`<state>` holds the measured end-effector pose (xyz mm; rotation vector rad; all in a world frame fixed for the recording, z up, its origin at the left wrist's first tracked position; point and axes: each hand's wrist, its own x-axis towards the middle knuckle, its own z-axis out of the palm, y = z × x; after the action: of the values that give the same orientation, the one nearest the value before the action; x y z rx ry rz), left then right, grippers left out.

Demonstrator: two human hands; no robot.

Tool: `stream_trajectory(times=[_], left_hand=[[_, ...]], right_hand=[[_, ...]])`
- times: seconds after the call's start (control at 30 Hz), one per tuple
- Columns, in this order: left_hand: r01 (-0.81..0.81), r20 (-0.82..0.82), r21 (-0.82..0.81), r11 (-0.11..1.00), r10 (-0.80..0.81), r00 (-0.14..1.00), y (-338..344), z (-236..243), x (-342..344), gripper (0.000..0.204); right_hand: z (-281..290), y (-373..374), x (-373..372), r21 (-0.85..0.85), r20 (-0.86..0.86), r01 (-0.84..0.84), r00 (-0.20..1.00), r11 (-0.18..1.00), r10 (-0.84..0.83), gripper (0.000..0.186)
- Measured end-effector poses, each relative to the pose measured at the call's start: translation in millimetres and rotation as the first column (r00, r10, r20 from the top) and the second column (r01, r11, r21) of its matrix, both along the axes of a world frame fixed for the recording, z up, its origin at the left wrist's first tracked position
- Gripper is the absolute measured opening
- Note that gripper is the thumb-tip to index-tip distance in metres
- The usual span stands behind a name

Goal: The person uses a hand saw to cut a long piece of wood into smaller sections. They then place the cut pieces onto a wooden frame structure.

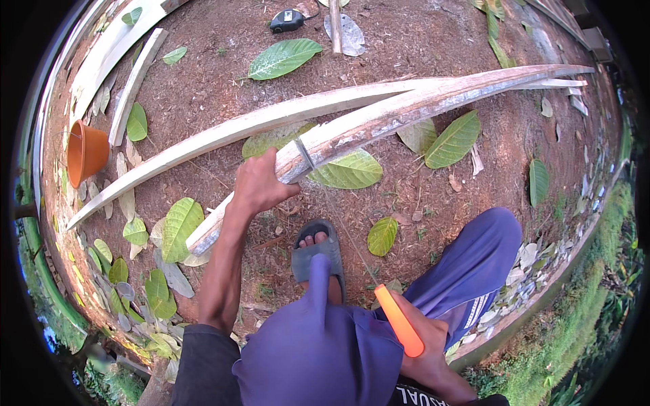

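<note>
Timber piece: long, tapering; pale upper face, rough grey-brown flank (blotched, bark-like). It lies aslant over leaf-strewn reddish soil, overlapping a smoother pale strip. Left hand: fingers clasping the timber near its closer end. Right hand: fingers wrapped around a saw's smooth orange handle; its thin grey metal blade crosses the timber.

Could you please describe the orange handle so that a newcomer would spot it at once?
Find the bent purple trouser leg at lower right. Below it in the picture, the right hand grips the orange handle. Unlike the wide orange pot at far left, it is long, slim and brighter.
</note>
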<state>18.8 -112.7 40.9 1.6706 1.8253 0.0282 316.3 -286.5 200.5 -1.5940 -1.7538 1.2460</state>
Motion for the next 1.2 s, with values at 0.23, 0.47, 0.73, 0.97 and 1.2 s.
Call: stream_trajectory(times=[0.23, 0.47, 0.73, 0.97, 1.2], left_hand=[[0.0, 0.003, 0.124, 0.992, 0.0, 1.0, -5, -6, -3, 0.055], [-0.042, -0.027, 0.018, 0.999, 0.043, 0.999, -1, 11, 0, 0.056], [-0.013, -0.059, 0.052, 0.999, 0.016, 0.998, -13, 3, 9, 0.055], [-0.03, 0.065, 0.15, 0.988, 0.021, 0.998, -13, -11, 5, 0.053], [-0.047, 0.051, 0.103, 0.994, 0.042, 0.998, -22, -3, 6, 0.052]], right_hand=[[7, -32, 25, 0.045, 0.068, 0.016, 0.997, 0.999, -0.019, 0.053], [44, -19, 33, -0.189, 0.083, 0.147, 0.988, 0.971, -0.133, 0.05], [44, -53, 49, 0.03, 0.188, 0.047, 0.981, 0.998, -0.052, 0.051], [64, -63, 61, 0.022, -0.006, 0.069, 0.998, 0.997, -0.069, 0.05], [4, -31, 43, 0.256, 0.12, -0.044, 0.993, 0.966, 0.013, 0.052]])
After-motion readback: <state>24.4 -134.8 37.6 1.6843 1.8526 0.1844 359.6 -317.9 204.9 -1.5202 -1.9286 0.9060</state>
